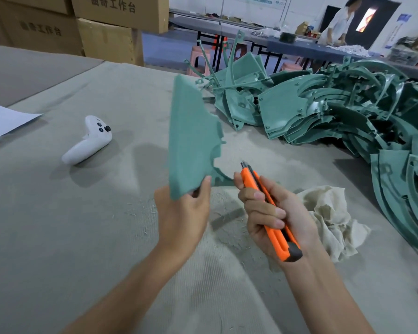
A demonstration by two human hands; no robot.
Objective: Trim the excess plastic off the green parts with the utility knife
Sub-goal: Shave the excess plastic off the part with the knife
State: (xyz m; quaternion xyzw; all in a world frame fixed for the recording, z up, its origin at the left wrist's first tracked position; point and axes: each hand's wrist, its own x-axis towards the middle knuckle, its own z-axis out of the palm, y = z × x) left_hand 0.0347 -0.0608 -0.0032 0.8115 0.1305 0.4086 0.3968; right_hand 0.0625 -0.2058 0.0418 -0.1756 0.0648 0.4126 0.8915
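Observation:
My left hand [182,213] grips the lower corner of a flat green plastic part [191,141] and holds it up on edge above the table. Its right edge is notched and curved. My right hand [273,213] holds an orange utility knife [268,208], fingers curled round the handle. The knife's tip points up and away, just right of the part's lower edge and not touching it. A large heap of green parts [336,112] lies at the back right and runs down the right side.
A grey cloth-covered table [70,237] carries a white game controller [89,141], a sheet of paper [3,121], a crumpled beige rag [333,218], a small grey strip [227,218] and plastic shavings. Cardboard boxes [106,27] stand behind. A person works at a far table [336,22].

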